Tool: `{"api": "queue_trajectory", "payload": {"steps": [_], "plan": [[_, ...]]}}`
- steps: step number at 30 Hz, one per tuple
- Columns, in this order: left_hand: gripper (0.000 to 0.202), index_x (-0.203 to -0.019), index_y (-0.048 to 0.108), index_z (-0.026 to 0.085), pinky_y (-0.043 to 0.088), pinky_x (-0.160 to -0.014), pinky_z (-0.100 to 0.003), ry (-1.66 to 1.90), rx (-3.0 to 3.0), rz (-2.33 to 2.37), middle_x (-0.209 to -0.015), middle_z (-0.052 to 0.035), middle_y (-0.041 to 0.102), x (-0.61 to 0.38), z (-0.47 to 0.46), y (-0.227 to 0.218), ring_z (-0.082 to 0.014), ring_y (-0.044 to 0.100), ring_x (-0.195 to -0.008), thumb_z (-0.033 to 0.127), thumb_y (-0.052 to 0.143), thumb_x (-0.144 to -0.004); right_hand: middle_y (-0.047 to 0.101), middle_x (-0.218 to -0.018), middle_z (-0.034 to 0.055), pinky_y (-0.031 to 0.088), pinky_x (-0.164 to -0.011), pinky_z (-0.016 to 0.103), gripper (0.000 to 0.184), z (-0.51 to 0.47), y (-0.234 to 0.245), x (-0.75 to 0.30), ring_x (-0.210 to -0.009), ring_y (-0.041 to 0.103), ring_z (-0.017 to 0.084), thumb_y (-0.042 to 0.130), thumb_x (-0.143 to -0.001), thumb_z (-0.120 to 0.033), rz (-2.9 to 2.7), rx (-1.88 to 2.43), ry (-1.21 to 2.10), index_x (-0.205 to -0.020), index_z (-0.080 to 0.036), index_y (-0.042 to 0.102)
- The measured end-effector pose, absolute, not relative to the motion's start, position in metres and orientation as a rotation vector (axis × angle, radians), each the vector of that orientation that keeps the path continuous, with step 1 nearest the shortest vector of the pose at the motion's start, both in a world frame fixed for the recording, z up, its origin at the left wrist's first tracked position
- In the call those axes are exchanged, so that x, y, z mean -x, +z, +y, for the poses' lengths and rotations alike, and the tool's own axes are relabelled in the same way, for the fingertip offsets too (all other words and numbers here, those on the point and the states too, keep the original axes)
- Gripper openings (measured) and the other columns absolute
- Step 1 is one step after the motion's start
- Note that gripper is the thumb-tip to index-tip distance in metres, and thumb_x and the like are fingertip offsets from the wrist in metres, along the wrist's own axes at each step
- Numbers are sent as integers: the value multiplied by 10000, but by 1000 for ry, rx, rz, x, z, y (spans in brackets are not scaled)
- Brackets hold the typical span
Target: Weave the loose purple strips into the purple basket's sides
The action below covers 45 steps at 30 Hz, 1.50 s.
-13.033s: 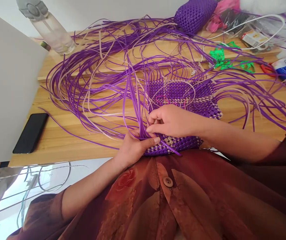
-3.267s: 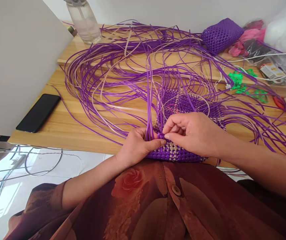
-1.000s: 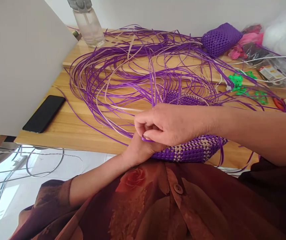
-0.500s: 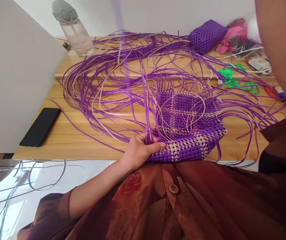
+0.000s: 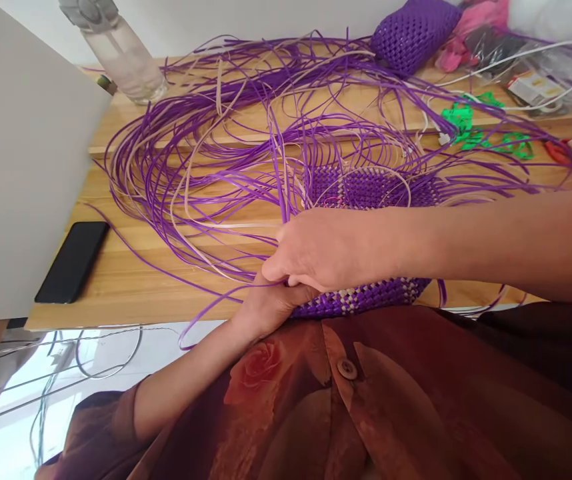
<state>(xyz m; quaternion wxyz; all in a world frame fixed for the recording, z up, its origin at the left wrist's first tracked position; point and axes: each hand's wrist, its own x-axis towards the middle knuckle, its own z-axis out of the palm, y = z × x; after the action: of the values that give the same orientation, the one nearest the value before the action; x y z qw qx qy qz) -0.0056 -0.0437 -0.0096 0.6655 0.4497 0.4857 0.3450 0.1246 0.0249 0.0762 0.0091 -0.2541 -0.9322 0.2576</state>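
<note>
A half-woven purple and cream piece (image 5: 366, 300) lies at the near edge of the wooden table (image 5: 131, 293), against my body. Long purple and cream strips (image 5: 226, 153) fan out from it across the table. My left hand (image 5: 266, 308) grips the woven piece at its left corner; its fingers are mostly hidden under my right hand. My right hand (image 5: 326, 250) lies over it, fingers closed in a pinch on a purple strip that trails down to the left off the table edge.
A black phone (image 5: 72, 261) lies at the left. A clear water bottle (image 5: 119, 53) stands at the back left. A finished purple woven pouch (image 5: 413, 33), green clips (image 5: 466, 123), a white cable and packets fill the back right. A white panel rises on the left.
My right hand, raised out of sight half a second ago, has come back down onto my left hand at the weave's left corner. A purple strip now hangs off the table edge.
</note>
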Motion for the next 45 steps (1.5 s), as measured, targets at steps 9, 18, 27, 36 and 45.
{"api": "queue_trajectory", "payload": {"steps": [9, 18, 27, 36, 45], "plan": [[365, -1006, 742, 158, 471, -959, -356, 762, -833, 1075, -1055, -69, 757, 11, -49, -14, -254, 666, -1044, 334, 834, -700, 563, -581, -61, 289, -593, 272, 123, 46, 67, -128, -578, 438, 70, 656, -746, -65, -3008, 599, 1090, -676, -164, 672], [302, -852, 756, 156, 499, -803, -294, 830, -480, 960, -801, -26, 747, 3, -47, -15, -164, 669, -779, 265, 890, -606, 476, -524, -58, 260, -611, 268, 160, 50, 52, -140, -561, 388, 72, 628, -823, -204, -2805, 627, 1179, -671, -158, 647], [226, -730, 741, 139, 478, -705, -261, 850, -415, 1032, -702, -12, 712, 3, -46, -13, -121, 613, -655, 207, 880, -566, 588, -628, -38, 314, -608, 249, 96, 46, 53, -154, -587, 467, 79, 643, -845, -211, -2729, 730, 1325, -914, -147, 658], [193, -645, 686, 154, 424, -642, -263, 770, -552, 1024, -654, 5, 662, 12, -47, -2, -115, 560, -613, 216, 863, -599, 713, -858, 0, 411, -742, 290, 107, 40, 64, -179, -769, 593, 126, 623, -862, -149, -2898, 676, 1164, -844, -192, 720], [115, -732, 693, 171, 416, -723, -263, 713, -705, 994, -752, 4, 662, 21, -53, -1, -133, 574, -738, 204, 803, -722, 672, -723, -3, 394, -719, 309, 126, 31, 63, -175, -760, 575, 147, 616, -814, -113, -2958, 682, 1024, -739, -189, 682]]}}
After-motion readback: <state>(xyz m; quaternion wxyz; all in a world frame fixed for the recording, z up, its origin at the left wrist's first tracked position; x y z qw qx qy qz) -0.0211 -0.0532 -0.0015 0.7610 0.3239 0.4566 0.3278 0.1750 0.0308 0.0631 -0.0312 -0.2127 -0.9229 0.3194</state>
